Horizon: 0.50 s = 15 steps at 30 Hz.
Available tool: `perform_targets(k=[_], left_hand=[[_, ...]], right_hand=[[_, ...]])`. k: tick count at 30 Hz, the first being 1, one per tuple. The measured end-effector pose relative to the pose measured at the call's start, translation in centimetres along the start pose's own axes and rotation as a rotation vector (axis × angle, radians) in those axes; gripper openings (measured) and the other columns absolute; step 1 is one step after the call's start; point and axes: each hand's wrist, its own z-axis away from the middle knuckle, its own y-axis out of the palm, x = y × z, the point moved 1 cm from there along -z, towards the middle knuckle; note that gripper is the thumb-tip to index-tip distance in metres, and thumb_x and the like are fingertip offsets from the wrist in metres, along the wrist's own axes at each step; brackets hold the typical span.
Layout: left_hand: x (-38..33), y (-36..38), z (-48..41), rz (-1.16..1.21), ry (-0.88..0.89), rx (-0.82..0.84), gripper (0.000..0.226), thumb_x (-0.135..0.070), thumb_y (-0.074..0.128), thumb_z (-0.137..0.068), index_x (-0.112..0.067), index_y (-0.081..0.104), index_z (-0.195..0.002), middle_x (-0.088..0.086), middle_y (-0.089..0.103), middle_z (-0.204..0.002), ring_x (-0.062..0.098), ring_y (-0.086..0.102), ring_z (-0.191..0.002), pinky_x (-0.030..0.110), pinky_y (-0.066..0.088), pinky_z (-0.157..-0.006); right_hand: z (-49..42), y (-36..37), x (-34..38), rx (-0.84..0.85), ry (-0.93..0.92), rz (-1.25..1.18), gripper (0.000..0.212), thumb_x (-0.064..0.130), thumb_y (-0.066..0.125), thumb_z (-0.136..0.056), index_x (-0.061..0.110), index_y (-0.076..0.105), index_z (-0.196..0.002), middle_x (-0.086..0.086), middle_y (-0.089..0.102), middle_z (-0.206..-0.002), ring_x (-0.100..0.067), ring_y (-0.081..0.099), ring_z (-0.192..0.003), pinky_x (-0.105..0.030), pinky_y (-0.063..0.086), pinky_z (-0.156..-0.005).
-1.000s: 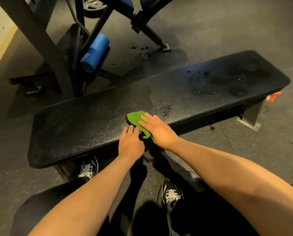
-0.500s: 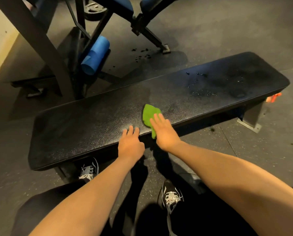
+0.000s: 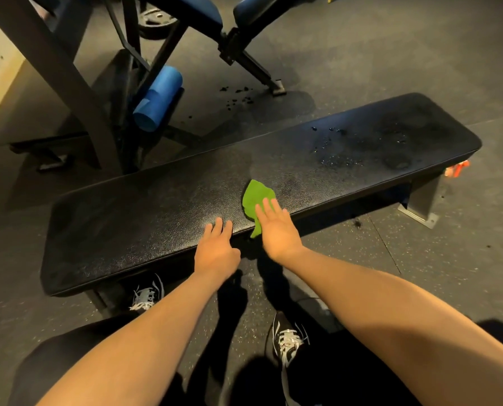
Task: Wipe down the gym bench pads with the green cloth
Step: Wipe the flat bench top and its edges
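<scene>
Two hands on the black bench pad, one pressing the green cloth.

The green cloth lies near the middle of the bench pad, at its near edge, with one corner hanging over. The right hand lies flat on the cloth, fingers straight and spread. The left hand holds nothing; its fingers rest on the pad's near edge, just beside the cloth. Water drops sit toward the pad's right end.

Right hand flat on green cloth atop bench pad
</scene>
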Motion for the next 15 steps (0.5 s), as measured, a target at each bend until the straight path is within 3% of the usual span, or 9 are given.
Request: perform_targets(k=[2,4,6,8,10,12,15], left_hand=[[0.1,-0.1,-0.2,0.022,-0.004,0.024,0.075,-0.026,0.051,-0.096,-0.019,0.014,-0.161,0.005,0.003,-0.169,0.028,0.000,-0.155,0.040,0.013,-0.126],[0.2,-0.4,-0.3,0.090,-0.011,0.058,0.073,-0.033,0.053,-0.096,-0.024,0.020,-0.160,0.006,0.007,-0.169,0.032,0.002,-0.155,0.041,0.013,-0.125],[0.0,-1.1,0.0,0.256,0.045,0.043,0.063,-0.034,0.056,-0.094,-0.033,0.033,-0.153,0.001,0.031,-0.161,0.032,0.021,-0.150,0.038,0.025,-0.118],[-0.3,-1.6,1.2,0.524,0.108,-0.026,0.057,-0.026,0.061,-0.094,-0.040,0.041,-0.146,-0.017,0.053,-0.136,0.009,0.046,-0.128,0.021,0.035,-0.100],[-0.8,-1.7,2.6,0.771,0.095,-0.039,0.050,-0.021,0.063,-0.098,-0.038,0.046,-0.142,-0.025,0.055,-0.124,-0.007,0.052,-0.112,0.003,0.036,-0.086],[-0.9,-1.5,3.4,0.965,0.017,-0.054,0.034,-0.022,0.059,-0.101,-0.030,0.057,-0.133,-0.018,0.062,-0.123,-0.009,0.057,-0.106,0.002,0.041,-0.081],[-0.9,-1.5,4.0,1.023,-0.091,-0.132,0.021,-0.019,0.051,-0.103,-0.031,0.068,-0.102,-0.017,0.068,-0.097,-0.007,0.062,-0.084,0.008,0.044,-0.071]], right_hand=[[0.8,-0.3,1.2,0.003,-0.048,0.006,0.073,0.000,0.053,-0.090,0.012,0.022,-0.155,-0.012,0.014,-0.164,-0.029,0.010,-0.151,-0.041,0.023,-0.120],[1.0,-1.2,1.7,-0.024,-0.061,-0.125,0.060,0.003,0.055,-0.089,0.018,0.043,-0.145,-0.009,0.043,-0.149,-0.030,0.039,-0.137,-0.043,0.042,-0.105],[1.0,-2.0,1.9,-0.040,-0.032,-0.360,0.060,0.006,0.059,-0.085,0.024,0.049,-0.142,-0.008,0.059,-0.133,-0.031,0.055,-0.120,-0.042,0.048,-0.095],[1.3,-2.3,2.0,-0.032,0.055,-0.656,0.058,0.009,0.065,-0.084,0.025,0.048,-0.137,-0.007,0.065,-0.122,-0.028,0.061,-0.110,-0.038,0.049,-0.092],[2.4,-2.4,2.3,0.007,0.177,-0.932,0.046,0.014,0.069,-0.084,0.024,0.044,-0.122,-0.010,0.066,-0.108,-0.027,0.064,-0.099,-0.038,0.050,-0.085],[3.5,-2.4,3.0,0.083,0.265,-1.159,0.041,0.018,0.069,-0.088,0.020,0.041,-0.117,-0.014,0.065,-0.107,-0.026,0.065,-0.097,-0.039,0.051,-0.085],[4.3,-3.0,4.7,0.196,0.327,-1.602,0.032,0.009,0.054,-0.092,0.009,0.051,-0.124,-0.014,0.061,-0.112,-0.022,0.060,-0.099,-0.036,0.049,-0.086]])
